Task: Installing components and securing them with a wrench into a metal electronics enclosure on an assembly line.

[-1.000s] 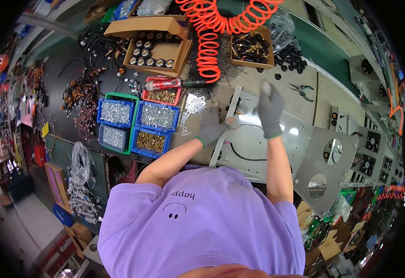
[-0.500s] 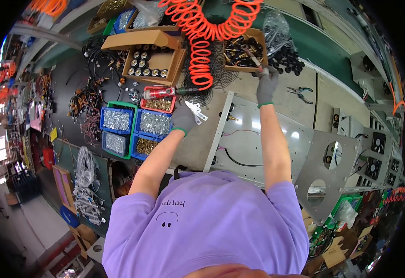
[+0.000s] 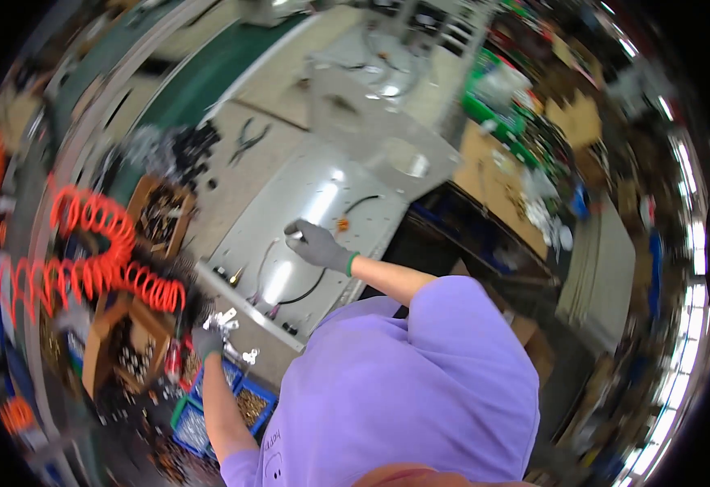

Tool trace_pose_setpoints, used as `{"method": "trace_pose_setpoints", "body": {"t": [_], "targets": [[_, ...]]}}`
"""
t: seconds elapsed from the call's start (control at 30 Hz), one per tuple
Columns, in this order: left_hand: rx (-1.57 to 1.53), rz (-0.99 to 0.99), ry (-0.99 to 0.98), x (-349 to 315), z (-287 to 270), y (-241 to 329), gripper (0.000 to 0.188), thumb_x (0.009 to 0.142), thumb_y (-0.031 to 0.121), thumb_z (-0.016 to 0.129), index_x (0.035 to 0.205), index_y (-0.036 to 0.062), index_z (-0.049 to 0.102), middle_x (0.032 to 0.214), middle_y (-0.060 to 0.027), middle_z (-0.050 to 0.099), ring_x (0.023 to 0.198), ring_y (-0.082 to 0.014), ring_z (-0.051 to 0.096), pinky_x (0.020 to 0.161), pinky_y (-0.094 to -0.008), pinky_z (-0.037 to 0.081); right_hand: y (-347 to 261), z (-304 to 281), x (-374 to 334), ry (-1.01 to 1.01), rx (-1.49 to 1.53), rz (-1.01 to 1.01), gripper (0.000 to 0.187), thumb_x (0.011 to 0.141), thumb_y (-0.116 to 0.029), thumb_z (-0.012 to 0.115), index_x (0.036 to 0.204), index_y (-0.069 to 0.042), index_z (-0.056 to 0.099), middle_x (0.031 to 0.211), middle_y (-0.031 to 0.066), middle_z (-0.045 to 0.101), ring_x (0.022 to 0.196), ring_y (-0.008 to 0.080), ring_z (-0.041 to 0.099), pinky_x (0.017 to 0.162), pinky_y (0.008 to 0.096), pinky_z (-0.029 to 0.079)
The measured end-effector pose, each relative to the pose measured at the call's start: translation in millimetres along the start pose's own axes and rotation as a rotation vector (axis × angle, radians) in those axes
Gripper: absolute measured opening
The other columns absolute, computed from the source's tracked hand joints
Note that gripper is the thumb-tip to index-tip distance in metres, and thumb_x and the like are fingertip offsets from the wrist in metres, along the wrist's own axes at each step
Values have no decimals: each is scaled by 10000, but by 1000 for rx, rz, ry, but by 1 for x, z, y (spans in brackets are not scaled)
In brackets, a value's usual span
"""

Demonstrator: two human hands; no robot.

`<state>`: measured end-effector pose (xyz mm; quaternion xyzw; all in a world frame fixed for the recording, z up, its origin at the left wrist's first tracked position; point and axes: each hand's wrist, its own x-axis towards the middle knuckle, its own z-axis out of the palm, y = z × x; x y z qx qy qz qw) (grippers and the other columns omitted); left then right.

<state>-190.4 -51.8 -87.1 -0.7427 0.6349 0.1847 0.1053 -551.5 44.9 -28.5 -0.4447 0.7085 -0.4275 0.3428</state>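
Note:
My right hand (image 3: pixel 314 243), in a grey glove with a green cuff, hovers above a flat grey sheet-metal panel (image 3: pixel 282 207). Its fingers are curled together; a small pale spot shows at the fingertips, too blurred to name. My left hand (image 3: pixel 208 341), gloved likewise, is beside the panel's near-left edge. It is closed on several silver metal brackets (image 3: pixel 223 319), which stick out past the fingers. On the panel lie a black cable (image 3: pixel 310 290) and a small orange part (image 3: pixel 343 224). A red power screwdriver (image 3: pixel 174 361) is close to my left hand.
Blue bins (image 3: pixel 249 403) of small metal parts stand at lower left. Nearby are an open cardboard box (image 3: pixel 101 357), a red coiled hose (image 3: pixel 95 235) and a box of black-and-brass parts (image 3: pixel 178 235). Pliers (image 3: pixel 248 140) lie beyond the panel; a second plate (image 3: pixel 355 114) overlaps its far end.
The view has swung to the right. My right hand has left the box of black-and-brass parts and is now over the panel. My left hand still holds the brackets.

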Motion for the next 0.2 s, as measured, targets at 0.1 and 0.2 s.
{"method": "trace_pose_setpoints", "body": {"t": [0.1, 0.2], "targets": [[92, 183, 39, 10, 5, -3, 559, 743, 424, 688, 998, -57, 559, 1013, -272, 600, 972, -379, 586, 834, -416, 464, 21, -44, -70, 75, -11, 156, 262, 832, -214, 547, 1031, -45, 566, 995, 132, 623, 904, 259, 620, 813, 354, 477], [170, 133, -105, -7, -14, 33, 493, 820, 389, 600, 1081, -24, 538, 1077, -225, 605, 997, -339, 596, 842, -400, 484, 63, -79, -136, 184, 0, 241, 227, 824, -187, 540, 1019, -76, 576, 993, 146, 622, 929, 235, 618, 891, 353, 458]]}}
